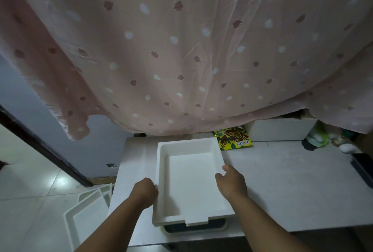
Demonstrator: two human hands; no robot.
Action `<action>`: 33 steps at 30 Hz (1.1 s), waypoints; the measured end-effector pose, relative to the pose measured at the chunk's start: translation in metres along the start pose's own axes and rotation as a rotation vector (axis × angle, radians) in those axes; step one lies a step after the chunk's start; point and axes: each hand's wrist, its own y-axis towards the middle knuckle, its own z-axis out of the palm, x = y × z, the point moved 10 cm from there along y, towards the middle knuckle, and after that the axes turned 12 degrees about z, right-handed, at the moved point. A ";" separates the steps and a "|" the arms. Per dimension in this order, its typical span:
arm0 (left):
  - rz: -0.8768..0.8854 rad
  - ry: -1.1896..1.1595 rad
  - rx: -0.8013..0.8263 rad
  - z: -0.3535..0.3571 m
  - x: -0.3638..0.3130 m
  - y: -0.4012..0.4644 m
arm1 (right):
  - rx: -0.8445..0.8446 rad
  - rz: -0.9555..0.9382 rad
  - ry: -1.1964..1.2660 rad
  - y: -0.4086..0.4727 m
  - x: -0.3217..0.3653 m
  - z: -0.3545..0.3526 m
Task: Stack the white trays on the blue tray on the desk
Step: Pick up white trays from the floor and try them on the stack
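A white tray [189, 179] lies on the grey desk [282, 187], held by both sides. My left hand [145, 191] grips its left rim and my right hand [232, 181] grips its right rim. Under its near edge a dark blue tray [193, 228] shows, mostly hidden by the white one. More white trays [86, 213] lie on the tiled floor to the left of the desk.
A pink patterned curtain [181, 49] hangs over the back of the desk. A yellow-green packet [234, 138], a white box [280, 129] and small items stand at the back right. A dark object [363, 171] sits at the right edge.
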 end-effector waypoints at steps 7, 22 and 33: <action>0.014 -0.003 -0.036 -0.005 0.000 -0.002 | -0.017 -0.041 -0.117 -0.004 0.006 0.001; 0.058 -0.338 -0.111 -0.044 0.019 -0.057 | 0.051 -0.426 -0.301 -0.081 0.091 0.072; -0.042 -0.512 -0.222 -0.082 0.175 -0.127 | 0.149 -0.534 -0.301 -0.190 0.146 0.181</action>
